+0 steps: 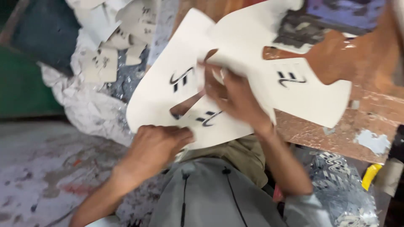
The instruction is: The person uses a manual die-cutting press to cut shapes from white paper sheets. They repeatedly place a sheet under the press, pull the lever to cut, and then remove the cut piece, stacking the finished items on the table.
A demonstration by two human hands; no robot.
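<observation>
Rust-brown worn table [336, 130]; littered floor [38, 168]

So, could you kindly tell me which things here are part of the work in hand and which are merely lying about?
In hand:
- left hand pressing the lower white cut-out sheet
- right hand gripping the upper white cut-out sheet

Lying about:
- pile of small white cut pieces
- crumpled white sacking
- worn brown table
- yellow object

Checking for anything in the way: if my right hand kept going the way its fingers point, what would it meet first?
The right hand points up and left, and its fingers already touch the white cut sheets, so those come first; depth beyond them is unclear.
</observation>
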